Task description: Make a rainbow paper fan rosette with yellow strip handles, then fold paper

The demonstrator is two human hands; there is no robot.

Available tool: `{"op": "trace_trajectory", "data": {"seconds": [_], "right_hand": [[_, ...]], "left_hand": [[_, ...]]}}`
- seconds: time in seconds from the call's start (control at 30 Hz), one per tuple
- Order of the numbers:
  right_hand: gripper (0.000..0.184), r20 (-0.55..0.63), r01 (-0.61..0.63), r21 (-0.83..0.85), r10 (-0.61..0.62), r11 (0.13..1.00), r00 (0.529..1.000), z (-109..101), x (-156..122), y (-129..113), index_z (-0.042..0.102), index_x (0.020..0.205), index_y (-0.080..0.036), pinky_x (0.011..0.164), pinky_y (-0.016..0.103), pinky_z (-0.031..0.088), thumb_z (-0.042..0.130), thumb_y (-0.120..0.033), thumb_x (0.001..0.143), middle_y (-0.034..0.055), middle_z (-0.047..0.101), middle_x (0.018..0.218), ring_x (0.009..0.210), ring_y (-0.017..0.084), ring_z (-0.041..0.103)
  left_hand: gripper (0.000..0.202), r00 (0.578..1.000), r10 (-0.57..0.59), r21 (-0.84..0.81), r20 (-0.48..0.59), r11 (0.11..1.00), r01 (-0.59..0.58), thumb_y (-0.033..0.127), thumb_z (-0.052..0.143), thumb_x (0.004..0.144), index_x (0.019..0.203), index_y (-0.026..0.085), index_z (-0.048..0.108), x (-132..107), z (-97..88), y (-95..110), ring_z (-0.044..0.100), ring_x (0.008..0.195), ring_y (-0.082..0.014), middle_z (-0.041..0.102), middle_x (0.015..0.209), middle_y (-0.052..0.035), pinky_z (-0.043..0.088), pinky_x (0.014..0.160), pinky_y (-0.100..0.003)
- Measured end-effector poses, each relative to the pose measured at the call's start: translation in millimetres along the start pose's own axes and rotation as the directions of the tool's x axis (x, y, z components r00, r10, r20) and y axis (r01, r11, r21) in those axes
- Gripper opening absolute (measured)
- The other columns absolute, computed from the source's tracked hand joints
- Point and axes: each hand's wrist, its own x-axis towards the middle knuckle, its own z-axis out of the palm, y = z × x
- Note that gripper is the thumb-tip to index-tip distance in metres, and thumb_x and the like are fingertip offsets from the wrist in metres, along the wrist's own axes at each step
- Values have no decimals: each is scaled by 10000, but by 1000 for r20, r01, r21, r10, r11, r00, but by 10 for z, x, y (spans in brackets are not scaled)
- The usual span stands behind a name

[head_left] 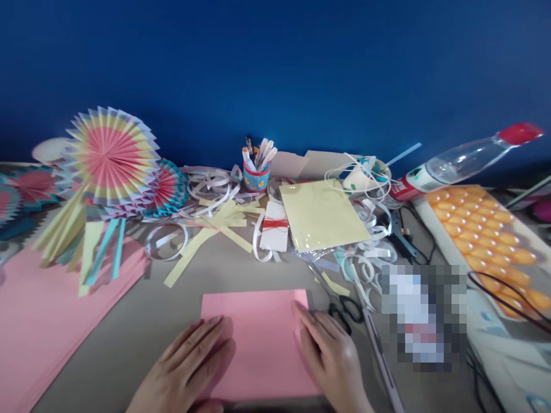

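A pink sheet of paper (pixel 258 338) lies flat on the table in front of me. My left hand (pixel 185 367) rests on its lower left part, fingers stretched out flat. My right hand (pixel 331 355) lies on the sheet's right edge, fingers extended and pressing down. Neither hand grips anything. Black-handled scissors (pixel 344 310) lie just right of my right hand.
A pink paper stack (pixel 47 321) sits at left, with pleated paper fans (pixel 112 155) behind it. Yellow paper (pixel 322 215), paper strips (pixel 206 229), a pen cup (pixel 257 172), a plastic bottle (pixel 465 160) and an orange-dotted tray (pixel 486 235) crowd the back and right. Blue wall behind.
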Motion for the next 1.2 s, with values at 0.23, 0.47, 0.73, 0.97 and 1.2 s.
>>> {"op": "trace_trajectory", "data": {"seconds": [0.23,0.47,0.73,0.97,1.2], "right_hand": [[318,-26,70,-1,-70,998,997,8,15,68,633,1237,-181,678,300,512,481,-213,959,82,725,894,749,209,683],[298,-27,108,-28,-108,994,994,-8,31,78,636,1206,-168,688,290,512,470,-252,973,84,728,901,739,200,686],[299,-27,97,-29,-98,995,995,-21,60,45,635,1202,-167,652,277,509,452,-244,979,69,722,846,693,186,680],[299,-32,79,-16,-80,997,996,-19,60,30,658,1183,-153,642,271,518,465,-222,966,78,727,857,698,183,685],[315,-34,48,-17,-48,999,998,-28,66,-12,682,1180,-173,657,287,536,467,-195,950,88,728,834,724,199,696]], "left_hand": [[676,998,18,7,66,1000,-18,636,474,910,1434,209,480,25,-79,8,333,1433,-263,403,1546,-61,246,1199,-404],[695,992,-9,-48,124,999,15,632,464,916,1447,184,455,-8,-101,6,323,1437,-284,372,1561,-83,322,1170,-439],[697,995,-19,-68,103,997,27,624,472,915,1456,185,443,-2,-102,11,321,1438,-284,366,1565,-80,338,1163,-433],[684,996,-29,-93,86,995,37,621,481,913,1446,194,456,-12,-95,13,349,1422,-275,394,1549,-80,332,1169,-425],[653,1000,-11,-45,26,999,12,602,503,909,1427,205,490,2,-60,12,362,1413,-273,434,1526,-67,290,1185,-401]]}}
